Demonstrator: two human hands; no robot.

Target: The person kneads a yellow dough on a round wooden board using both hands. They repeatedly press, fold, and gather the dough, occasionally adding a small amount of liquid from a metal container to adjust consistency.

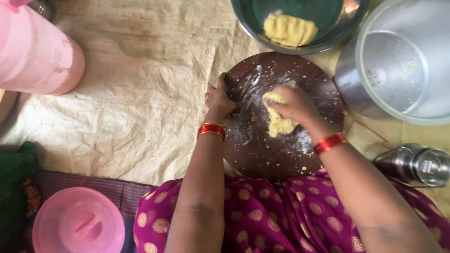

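**Pressing yellow dough on the floured board**

On the round dark-brown wooden board (pixel 262 150), dusted with white flour, the person's right hand (pixel 294 104) presses down on a lump of pale yellow dough (pixel 280 124), fingers curled over its top so that only the lower part shows. The left hand (pixel 219 99) grips the board's left edge, thumb and fingers closed on the rim, well apart from the dough. Red and gold bangles sit on both wrists.

A second lump of the same yellow dough (pixel 289 29) lies in a green metal bowl (pixel 253 21) just beyond the board. To the right stand a large steel pot (pixel 349 82) and a small steel container (pixel 415 164) lying on its side; a pink plastic jug (pixel 35 54) and a pink lid (pixel 77 222) sit to the left on the beige woven sheet (pixel 140 93).

Doing this well seems to call for pressure from the heel of the palm, with the left hand keeping the board from sliding. Working over the floured patch should limit sticking.
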